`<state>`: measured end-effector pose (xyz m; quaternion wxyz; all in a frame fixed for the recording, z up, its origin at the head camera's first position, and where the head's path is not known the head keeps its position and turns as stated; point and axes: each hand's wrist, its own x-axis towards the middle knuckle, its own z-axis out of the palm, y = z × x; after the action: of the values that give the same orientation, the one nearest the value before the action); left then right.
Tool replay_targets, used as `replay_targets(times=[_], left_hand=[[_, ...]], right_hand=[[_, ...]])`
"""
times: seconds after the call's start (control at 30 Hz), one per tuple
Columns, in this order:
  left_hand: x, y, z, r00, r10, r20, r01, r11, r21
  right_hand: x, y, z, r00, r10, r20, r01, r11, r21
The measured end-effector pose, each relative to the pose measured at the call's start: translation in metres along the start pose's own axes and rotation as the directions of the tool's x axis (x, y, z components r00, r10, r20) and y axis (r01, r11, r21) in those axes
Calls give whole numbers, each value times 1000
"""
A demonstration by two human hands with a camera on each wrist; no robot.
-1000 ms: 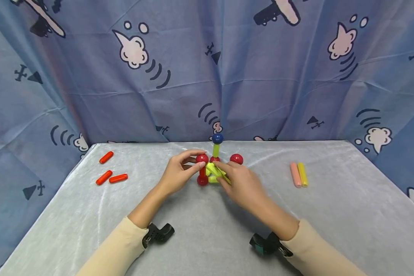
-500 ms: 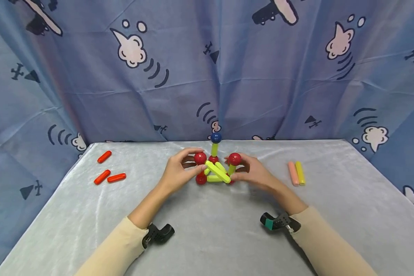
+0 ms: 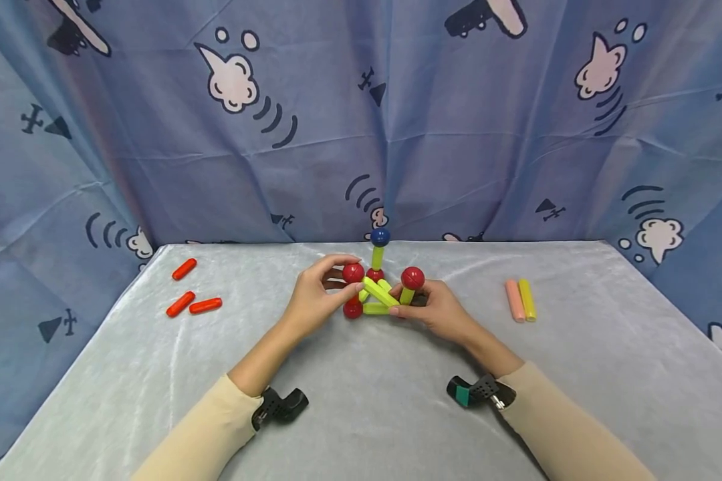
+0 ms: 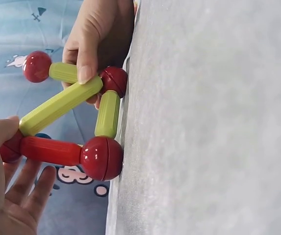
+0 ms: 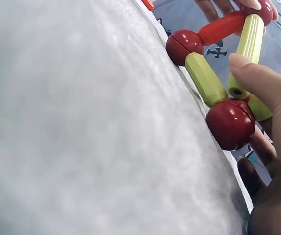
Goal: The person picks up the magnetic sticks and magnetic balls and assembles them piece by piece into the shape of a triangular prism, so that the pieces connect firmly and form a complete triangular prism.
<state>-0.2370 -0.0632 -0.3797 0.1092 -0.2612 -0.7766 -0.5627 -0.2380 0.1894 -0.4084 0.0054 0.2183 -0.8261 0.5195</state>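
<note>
A structure of rods and balls stands mid-table. My left hand (image 3: 314,297) pinches the upper left red ball (image 3: 353,272), which tops an upright red rod (image 4: 51,150) on a lower red ball (image 3: 353,308). A slanted yellow-green rod (image 3: 380,292) runs from that upper ball down to the lower right ball (image 5: 231,124). The thumb of my right hand (image 3: 439,310) presses the rod's low end; its other fingers are behind, partly hidden. Another red ball (image 3: 412,278) sits on a short upright rod at the right. At the back, a blue ball (image 3: 380,236) tops a yellow-green rod.
Three loose red rods, one of them a rod (image 3: 184,269) farther back, lie at the table's left. A pink rod (image 3: 515,300) and a yellow rod (image 3: 527,300) lie side by side at the right. A patterned curtain (image 3: 313,120) hangs behind the table (image 3: 361,414).
My right hand moved from the middle to the structure's right side, uncovering the slanted rod, and its thumb now lies on that rod's low end. My left hand stays at the upper ball.
</note>
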Motion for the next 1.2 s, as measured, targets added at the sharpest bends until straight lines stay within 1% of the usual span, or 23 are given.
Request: replay_targets(times=[0.2,0.33,0.43,0.53,0.6,0.67,0.73,0.77,0.8,0.83,0.87,0.97,1.0,1.07,1.1,1.13,1.17,1.2], left_hand=[[0,1,0,1000,-11,1,11,1000,7],[0,1,0,1000,-14,0,14,1000,17],[0,0,-1,1000,-17,13,16,999,29],[1,-2,-3,997,-61,49,57,996,75],[0,-5,-3,989,-114,91,103,987,120],[-1,-8,-4,974,-172,148,144,972,184],[-2,-11,-4,957,-213,196,170,962,214],[-2,-12,-4,951,-229,207,182,958,223],[-2,-14,-4,948,-240,208,190,954,233],[-3,-15,-4,949,-247,197,196,950,244],[-3,-17,-3,951,-255,174,208,946,248],[-4,-22,-4,957,-284,63,257,926,278],[-4,-23,-5,955,-294,32,274,920,279],[-3,-27,-6,949,-315,3,303,918,257],[-3,-28,-7,945,-328,3,318,918,236],[-3,-29,-8,941,-339,15,330,922,203],[-2,-30,-9,937,-349,36,338,925,174],[-1,-30,-9,931,-360,67,348,927,141]], right_hand=[[1,0,5,999,25,-21,-25,1000,14],[2,2,6,997,47,-62,-48,999,-8],[3,3,6,996,39,-75,-41,999,-23],[3,4,3,998,29,-55,-30,999,-19],[3,4,-1,999,30,-24,-30,1000,-8],[3,3,-7,998,55,23,-56,998,6],[3,1,-14,992,89,93,-90,996,13],[2,0,-18,985,104,140,-109,994,27],[2,-1,-22,974,124,190,-135,990,47],[2,-2,-26,961,131,244,-151,986,64],[1,-4,-28,946,134,296,-163,984,74],[0,-9,-31,889,105,445,-187,972,144],[0,-12,-29,871,91,482,-192,967,165],[-1,-15,-26,836,53,546,-191,961,199],[-1,-17,-23,821,35,570,-192,957,217],[-1,-18,-22,810,24,586,-193,955,227],[-1,-18,-21,801,20,598,-195,954,229],[-1,-18,-22,797,22,603,-194,955,222]])
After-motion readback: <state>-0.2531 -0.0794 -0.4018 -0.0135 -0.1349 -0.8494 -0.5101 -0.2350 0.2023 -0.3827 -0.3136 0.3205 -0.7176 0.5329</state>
